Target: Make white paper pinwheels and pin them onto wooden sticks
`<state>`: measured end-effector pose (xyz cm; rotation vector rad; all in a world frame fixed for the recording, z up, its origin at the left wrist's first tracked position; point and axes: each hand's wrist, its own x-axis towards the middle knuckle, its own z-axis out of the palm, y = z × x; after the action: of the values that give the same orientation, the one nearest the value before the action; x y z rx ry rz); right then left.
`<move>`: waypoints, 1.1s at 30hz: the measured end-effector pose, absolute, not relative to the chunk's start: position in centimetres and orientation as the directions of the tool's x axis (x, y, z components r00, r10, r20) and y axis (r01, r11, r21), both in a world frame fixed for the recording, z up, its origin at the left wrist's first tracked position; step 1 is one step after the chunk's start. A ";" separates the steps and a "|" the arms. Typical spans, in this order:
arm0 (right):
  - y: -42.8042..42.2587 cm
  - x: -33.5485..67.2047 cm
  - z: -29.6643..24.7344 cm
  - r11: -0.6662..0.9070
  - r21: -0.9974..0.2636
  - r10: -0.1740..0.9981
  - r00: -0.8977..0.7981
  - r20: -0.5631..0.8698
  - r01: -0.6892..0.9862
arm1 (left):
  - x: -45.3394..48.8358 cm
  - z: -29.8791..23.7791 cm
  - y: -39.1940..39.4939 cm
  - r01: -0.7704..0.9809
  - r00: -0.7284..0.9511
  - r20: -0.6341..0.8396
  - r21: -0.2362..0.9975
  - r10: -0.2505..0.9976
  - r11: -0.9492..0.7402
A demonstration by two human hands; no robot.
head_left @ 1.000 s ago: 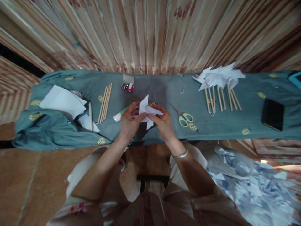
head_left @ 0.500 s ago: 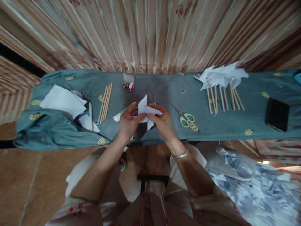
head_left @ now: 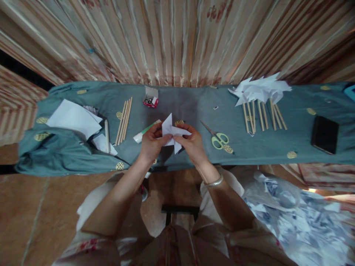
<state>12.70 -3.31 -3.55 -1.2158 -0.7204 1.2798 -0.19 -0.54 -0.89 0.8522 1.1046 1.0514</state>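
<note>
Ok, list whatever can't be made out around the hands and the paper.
Head view: middle of the folded paper, covered by the left hand and right hand pinching it.
Head view: one end of the tube, behind the left hand.
Head view: contents of the red box, too small.
Head view: teal thing, cut by the right edge.

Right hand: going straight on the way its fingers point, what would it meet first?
Probably the left hand: the right hand points leftward across the folded white paper shape both pinch, fingertips almost meeting. Depth between them is unclear.
</note>
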 end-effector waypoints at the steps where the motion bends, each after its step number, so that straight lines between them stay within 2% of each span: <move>1: -3.3 12.7 -3.6 -0.135 -0.940 0.954 0.215 -0.208 -0.313 | -0.2 -0.8 -0.6 -0.236 0.109 -0.279 0.925 0.954 0.297; 9: -3.6 12.9 -3.1 -0.128 -0.933 0.964 0.181 -0.197 -0.335 | -0.5 -0.6 -0.7 -0.260 0.115 -0.261 0.923 0.958 0.283; 16: -3.9 13.5 -2.5 -0.101 -0.913 0.951 0.233 -0.206 -0.395 | -2.0 -0.7 -0.5 -0.305 0.050 -0.260 0.915 0.964 0.262; 25: -3.8 13.9 -3.7 -0.128 -0.951 0.942 0.266 -0.205 -0.280 | -4.9 -0.1 -0.7 -0.375 0.013 -0.266 0.893 0.964 0.251; 33: -2.2 12.6 -4.4 -0.081 -0.983 0.948 0.291 -0.127 -0.165 | -7.0 0.2 -1.0 -0.392 -0.008 -0.266 0.887 0.964 0.242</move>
<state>12.64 -2.20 -4.41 -1.3013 -0.8233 1.1230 -6.97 -0.96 0.17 0.6987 1.0685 1.2220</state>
